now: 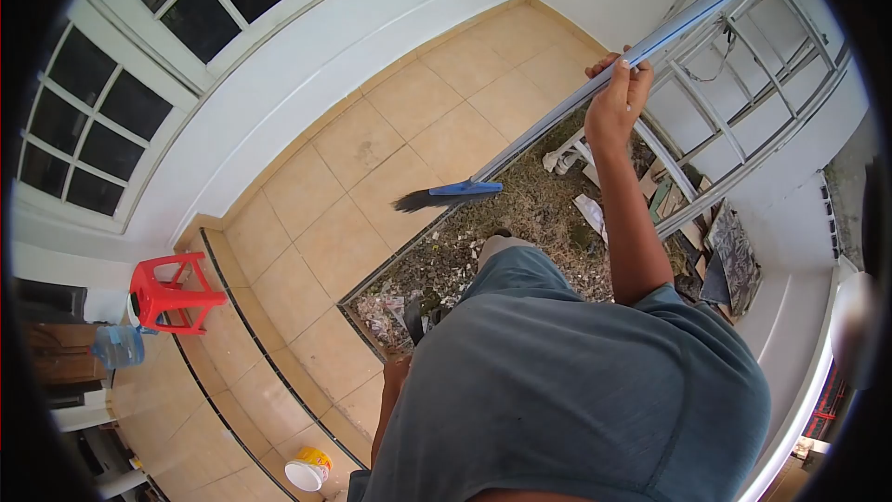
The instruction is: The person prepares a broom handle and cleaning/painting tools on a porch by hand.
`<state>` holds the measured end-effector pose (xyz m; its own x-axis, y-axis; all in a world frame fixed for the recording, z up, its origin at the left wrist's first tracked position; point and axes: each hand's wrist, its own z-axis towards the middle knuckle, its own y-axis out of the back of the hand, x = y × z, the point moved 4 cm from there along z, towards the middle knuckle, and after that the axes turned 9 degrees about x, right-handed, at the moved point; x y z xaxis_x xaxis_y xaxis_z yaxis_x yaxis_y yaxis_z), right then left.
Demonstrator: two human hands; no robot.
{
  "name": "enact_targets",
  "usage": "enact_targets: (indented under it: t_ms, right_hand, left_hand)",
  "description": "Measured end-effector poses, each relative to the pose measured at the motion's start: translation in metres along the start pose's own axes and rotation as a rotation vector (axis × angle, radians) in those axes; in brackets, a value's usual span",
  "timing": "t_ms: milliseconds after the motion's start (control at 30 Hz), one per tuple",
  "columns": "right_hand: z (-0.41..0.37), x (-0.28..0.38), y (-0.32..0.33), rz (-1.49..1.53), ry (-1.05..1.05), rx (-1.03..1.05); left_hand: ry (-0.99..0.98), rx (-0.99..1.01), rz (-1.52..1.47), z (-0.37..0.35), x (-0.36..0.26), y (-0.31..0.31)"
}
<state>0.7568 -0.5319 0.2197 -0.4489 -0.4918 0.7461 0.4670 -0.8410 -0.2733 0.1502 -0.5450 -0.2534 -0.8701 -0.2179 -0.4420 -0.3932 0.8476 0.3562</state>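
My right hand (618, 98) is raised at the upper right, its fingers wrapped round the long pale handle of a broom. The blue head of the broom (465, 188), with dark bristles, rests at the border between the tiles and a patch of dirt, its bristles pointing left over the tiles. Low in the view, my left hand (397, 372) is mostly hidden beside my shirt. A dark object (413, 320) lies just above it; whether the hand holds it is unclear.
Debris and broken boards (734, 256) lie on the dirt patch (548, 195), near a metal frame (711, 116). A red stool (172, 293), a water bottle (119, 347) and a white-and-yellow bucket (308, 469) stand at the left and lower left, by tiled steps (269, 367).
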Motion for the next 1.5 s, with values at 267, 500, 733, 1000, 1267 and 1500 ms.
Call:
enact_targets:
  t_ms: [267, 500, 733, 1000, 1267, 1500]
  right_hand:
    - [0.074, -0.048, 0.111, -0.107, 0.050, -0.038]
    - [0.136, -0.095, 0.210, -0.225, -0.058, 0.023]
    - [0.175, -0.114, 0.274, -0.302, -0.063, -0.165]
    - [0.159, -0.130, 0.245, -0.025, -0.168, -0.160]
    - [0.103, -0.138, 0.069, 0.228, -0.356, 0.388]
    - [0.044, -0.093, -0.142, 0.407, -0.355, 0.695]
  left_hand:
    - [0.208, 0.098, -0.058, 0.014, 0.037, -0.015]
    - [-0.004, -0.112, -0.234, 0.055, -0.189, 0.054]
    - [-0.345, 0.339, -0.150, -0.014, -0.520, 0.029]
    - [-0.635, 0.101, 0.348, 0.008, -0.630, 0.055]
    - [-1.249, 0.131, -0.044, -0.059, -0.711, 0.099]
    - [-1.518, -0.048, 0.170, -0.068, -0.672, 0.189]
